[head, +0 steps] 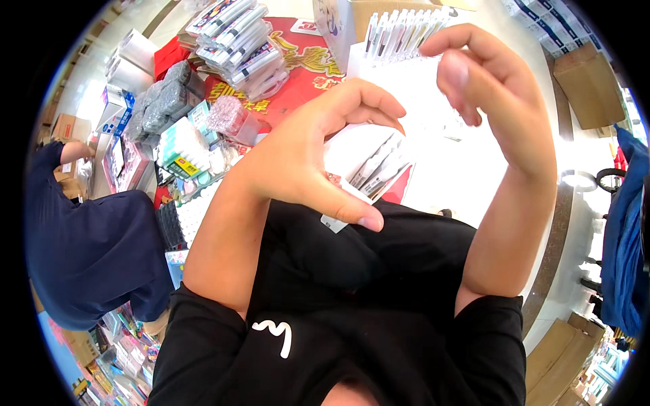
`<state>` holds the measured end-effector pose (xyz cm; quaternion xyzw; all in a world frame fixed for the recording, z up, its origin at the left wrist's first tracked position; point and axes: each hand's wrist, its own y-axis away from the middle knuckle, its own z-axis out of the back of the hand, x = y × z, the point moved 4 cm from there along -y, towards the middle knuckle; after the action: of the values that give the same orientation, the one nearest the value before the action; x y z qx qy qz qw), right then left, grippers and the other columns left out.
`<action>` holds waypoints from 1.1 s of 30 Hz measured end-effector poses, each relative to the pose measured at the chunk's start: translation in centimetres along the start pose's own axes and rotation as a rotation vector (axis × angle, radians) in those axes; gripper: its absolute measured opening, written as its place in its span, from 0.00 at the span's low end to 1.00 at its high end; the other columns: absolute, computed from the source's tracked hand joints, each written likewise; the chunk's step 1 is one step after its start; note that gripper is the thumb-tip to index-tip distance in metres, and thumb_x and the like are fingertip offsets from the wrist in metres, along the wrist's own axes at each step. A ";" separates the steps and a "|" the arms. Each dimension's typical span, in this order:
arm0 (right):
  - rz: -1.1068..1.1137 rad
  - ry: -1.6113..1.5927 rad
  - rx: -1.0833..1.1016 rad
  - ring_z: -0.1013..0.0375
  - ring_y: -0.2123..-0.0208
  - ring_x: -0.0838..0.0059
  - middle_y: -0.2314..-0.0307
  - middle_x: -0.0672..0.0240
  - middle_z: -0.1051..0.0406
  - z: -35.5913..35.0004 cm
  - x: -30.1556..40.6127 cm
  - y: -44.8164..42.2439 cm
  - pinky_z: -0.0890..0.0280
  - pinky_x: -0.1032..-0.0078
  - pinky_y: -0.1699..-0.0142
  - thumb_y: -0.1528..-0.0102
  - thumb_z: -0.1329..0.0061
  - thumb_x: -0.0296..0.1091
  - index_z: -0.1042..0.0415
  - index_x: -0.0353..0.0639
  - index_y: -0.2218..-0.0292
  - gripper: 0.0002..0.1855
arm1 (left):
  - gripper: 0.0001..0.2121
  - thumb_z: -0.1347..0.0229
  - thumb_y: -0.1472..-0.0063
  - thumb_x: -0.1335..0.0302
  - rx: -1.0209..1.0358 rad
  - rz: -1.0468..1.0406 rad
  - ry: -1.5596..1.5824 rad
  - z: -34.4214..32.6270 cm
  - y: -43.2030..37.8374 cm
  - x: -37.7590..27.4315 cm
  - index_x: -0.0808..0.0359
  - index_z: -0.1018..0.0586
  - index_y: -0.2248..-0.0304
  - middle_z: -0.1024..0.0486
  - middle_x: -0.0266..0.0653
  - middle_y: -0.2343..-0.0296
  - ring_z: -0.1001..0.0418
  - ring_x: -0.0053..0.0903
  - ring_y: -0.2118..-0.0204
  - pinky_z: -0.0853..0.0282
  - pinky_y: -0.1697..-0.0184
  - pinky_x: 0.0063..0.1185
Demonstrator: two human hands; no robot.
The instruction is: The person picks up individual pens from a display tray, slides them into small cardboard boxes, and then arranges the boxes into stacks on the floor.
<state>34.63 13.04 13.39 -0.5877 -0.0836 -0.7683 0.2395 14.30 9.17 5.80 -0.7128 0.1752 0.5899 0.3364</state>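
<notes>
My left hand wraps around a small white box above my lap, thumb on the near side and fingers over the far side. Several thin white packets with small print stand inside it. A white tag pokes out below my thumb. My right hand is raised to the right, fingers curled and apart, with nothing visible between them. Beyond its fingertips, a row of clear-barrelled pens stands upright in a white holder.
A red table cover with gold lettering lies ahead. On the left are stacked marker sets, bubble-wrapped packs and a cotton swab pack. A person in dark clothing bends at far left. Cardboard boxes stand right.
</notes>
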 end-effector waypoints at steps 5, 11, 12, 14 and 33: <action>0.061 0.347 -0.454 0.34 0.74 0.87 0.76 0.74 0.28 0.4 -6.7 -3.8 0.39 0.84 0.69 0.41 0.41 0.45 0.25 0.37 0.56 0.20 | 0.45 0.20 0.65 0.72 0.087 0.010 -0.061 -0.6 -0.1 -0.5 0.68 0.33 0.47 0.26 0.43 0.54 0.26 0.27 0.50 0.29 0.48 0.25; 0.171 0.547 -0.573 0.31 0.76 0.75 0.75 0.70 0.26 -2.3 -11.1 -6.3 0.34 0.73 0.67 0.46 0.38 0.52 0.25 0.42 0.54 0.26 | 0.44 0.20 0.66 0.72 0.119 0.074 -0.035 -1.3 -0.1 -0.3 0.68 0.32 0.49 0.25 0.43 0.55 0.26 0.26 0.51 0.31 0.47 0.24; 0.183 0.561 -0.574 0.30 0.76 0.73 0.75 0.69 0.26 -2.4 -11.0 -6.8 0.34 0.72 0.67 0.46 0.39 0.53 0.24 0.43 0.54 0.26 | 0.44 0.20 0.66 0.72 0.119 0.075 -0.044 -1.2 -0.2 -0.2 0.68 0.32 0.49 0.25 0.43 0.55 0.26 0.26 0.51 0.31 0.47 0.24; 0.188 0.572 -0.580 0.30 0.77 0.72 0.76 0.68 0.26 -2.2 -10.8 -7.7 0.33 0.71 0.67 0.45 0.40 0.53 0.24 0.43 0.55 0.25 | 0.44 0.20 0.66 0.71 0.112 0.066 -0.043 -0.9 -0.4 -0.2 0.68 0.32 0.49 0.24 0.43 0.55 0.26 0.26 0.52 0.31 0.48 0.24; 0.300 0.783 -0.685 0.24 0.69 0.49 0.73 0.49 0.26 2.2 -7.0 -8.0 0.31 0.58 0.62 0.44 0.47 0.37 0.28 0.33 0.66 0.13 | 0.45 0.20 0.67 0.70 0.102 -0.006 -0.204 1.3 -0.3 0.2 0.68 0.32 0.48 0.24 0.44 0.56 0.25 0.27 0.52 0.31 0.49 0.23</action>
<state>34.19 22.80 8.69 -0.3074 0.3518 -0.8706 0.1544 13.60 10.27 5.58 -0.6315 0.1676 0.6486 0.3904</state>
